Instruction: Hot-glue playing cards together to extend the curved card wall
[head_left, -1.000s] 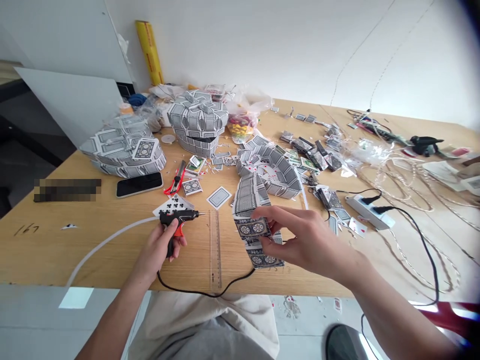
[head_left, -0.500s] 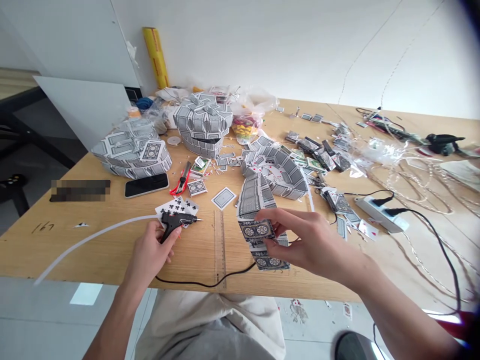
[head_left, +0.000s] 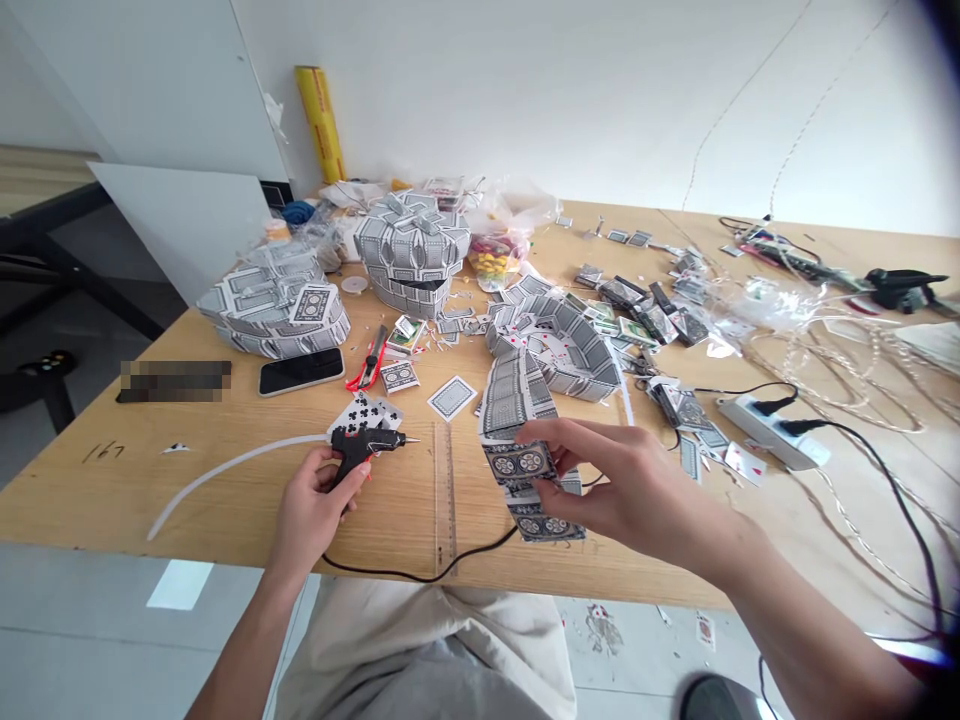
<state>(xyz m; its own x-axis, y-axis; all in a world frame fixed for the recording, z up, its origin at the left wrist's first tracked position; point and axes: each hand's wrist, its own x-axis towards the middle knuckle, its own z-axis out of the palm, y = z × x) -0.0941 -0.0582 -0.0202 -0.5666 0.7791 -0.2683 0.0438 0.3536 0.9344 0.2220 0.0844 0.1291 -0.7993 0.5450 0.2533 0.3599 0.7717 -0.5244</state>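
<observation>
My left hand (head_left: 319, 500) is closed round the handle of a black hot glue gun (head_left: 364, 447), its metal nozzle pointing right. A long white glue stick (head_left: 232, 465) sticks out of its back end. Between thumb and fingers, my right hand (head_left: 607, 480) pinches a strip of joined playing cards (head_left: 519, 462), patterned backs outward. The strip curves up and away toward a heart-like open box made of cards (head_left: 585, 360); whether they are joined I cannot tell. Face-up club cards (head_left: 365, 415) lie just behind the glue gun. A clear ruler (head_left: 444, 500) lies between my hands.
Two lidded card boxes (head_left: 277, 305) (head_left: 412, 250) stand at the back left. Nearer are a phone (head_left: 301, 371), a red utility knife (head_left: 369, 360) and a single card (head_left: 451, 397). To the right lie a power strip (head_left: 772, 432) and ropes (head_left: 832, 370). A black cord (head_left: 420, 578) runs along the front edge.
The glue gun in my left hand has shifted slightly right, and its glue stick's tail sits further right. My right hand keeps its pinch on the card strip. The whole view has shifted a little.
</observation>
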